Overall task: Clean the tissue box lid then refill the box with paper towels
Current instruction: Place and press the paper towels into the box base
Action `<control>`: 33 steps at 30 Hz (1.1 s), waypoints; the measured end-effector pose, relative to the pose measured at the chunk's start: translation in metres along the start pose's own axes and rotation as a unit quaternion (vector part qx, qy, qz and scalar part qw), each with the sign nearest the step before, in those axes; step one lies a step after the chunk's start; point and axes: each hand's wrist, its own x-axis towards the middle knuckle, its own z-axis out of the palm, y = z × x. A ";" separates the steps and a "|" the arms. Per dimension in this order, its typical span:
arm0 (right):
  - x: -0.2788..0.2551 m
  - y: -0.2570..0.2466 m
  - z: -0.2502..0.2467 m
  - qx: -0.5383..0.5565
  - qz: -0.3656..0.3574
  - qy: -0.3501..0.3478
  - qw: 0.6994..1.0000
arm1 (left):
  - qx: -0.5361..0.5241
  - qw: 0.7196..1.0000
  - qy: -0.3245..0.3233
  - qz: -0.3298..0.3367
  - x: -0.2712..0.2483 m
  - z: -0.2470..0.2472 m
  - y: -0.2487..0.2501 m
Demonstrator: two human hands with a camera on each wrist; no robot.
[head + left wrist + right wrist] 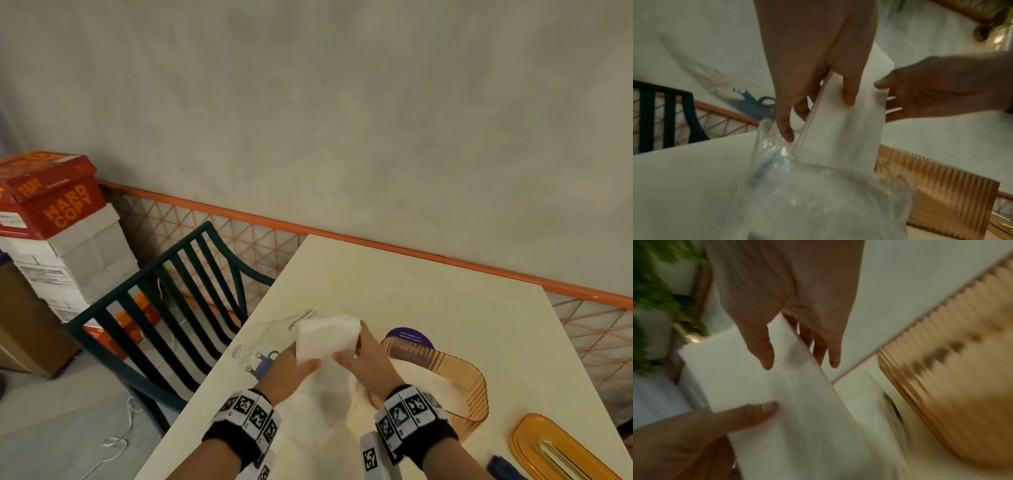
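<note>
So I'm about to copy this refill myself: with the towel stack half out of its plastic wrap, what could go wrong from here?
1. The paper towel stack is held only at its edges by the left hand and right hand; it could fan apart or bend.
2. The plastic wrap still sleeves its lower end and may drag sheets loose.
3. The tissue box sits close to the right; a swing might knock it.

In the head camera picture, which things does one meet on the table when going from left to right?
Left hand → stack of paper towels → right hand → amber ribbed tissue box → orange lid.
</note>
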 end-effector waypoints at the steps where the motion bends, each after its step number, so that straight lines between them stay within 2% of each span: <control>1: 0.002 -0.012 -0.008 -0.038 -0.038 0.008 0.999 | 0.037 0.999 -0.003 0.015 0.001 -0.003 0.005; 4: 0.012 -0.042 -0.028 -0.182 -0.126 0.005 0.975 | 0.135 0.988 -0.018 0.072 0.002 -0.011 0.025; 6: 0.017 -0.050 -0.034 -0.273 -0.140 -0.017 0.952 | 0.157 0.982 -0.020 0.107 0.003 -0.017 0.033; 8: 0.017 -0.048 -0.042 -0.228 -0.092 -0.019 0.969 | 0.103 0.987 0.000 0.121 0.005 -0.027 0.033; 10: 0.012 -0.043 -0.050 -0.070 -0.027 0.002 0.997 | -0.018 0.995 0.026 0.096 0.003 -0.036 0.028; 12: 0.001 -0.037 -0.049 0.088 0.014 0.023 0.996 | -0.164 0.985 0.023 0.055 0.000 -0.039 0.019; 14: -0.009 -0.029 -0.039 0.167 0.028 0.057 0.984 | -0.226 0.974 0.009 0.031 0.000 -0.034 0.014; 16: -0.017 -0.017 -0.024 0.183 0.026 0.086 0.979 | -0.210 0.977 0.040 0.016 0.004 -0.027 0.009; 18: -0.027 0.000 -0.010 0.139 0.032 0.104 0.984 | -0.155 0.985 0.071 0.009 0.009 -0.022 0.000; 21: -0.041 0.029 0.010 0.079 0.084 0.101 0.988 | -0.006 0.997 0.069 -0.025 0.009 -0.008 -0.017; 22: -0.045 0.035 0.015 0.067 0.098 0.099 0.988 | 0.009 0.997 0.067 -0.038 0.009 -0.003 -0.023; 28: -0.040 0.031 0.007 0.039 0.116 0.118 0.985 | -0.024 0.998 0.060 -0.006 -0.001 0.004 -0.005; 33: -0.041 0.012 -0.046 0.103 0.096 0.165 0.976 | -0.062 0.996 0.026 0.050 0.016 0.008 0.037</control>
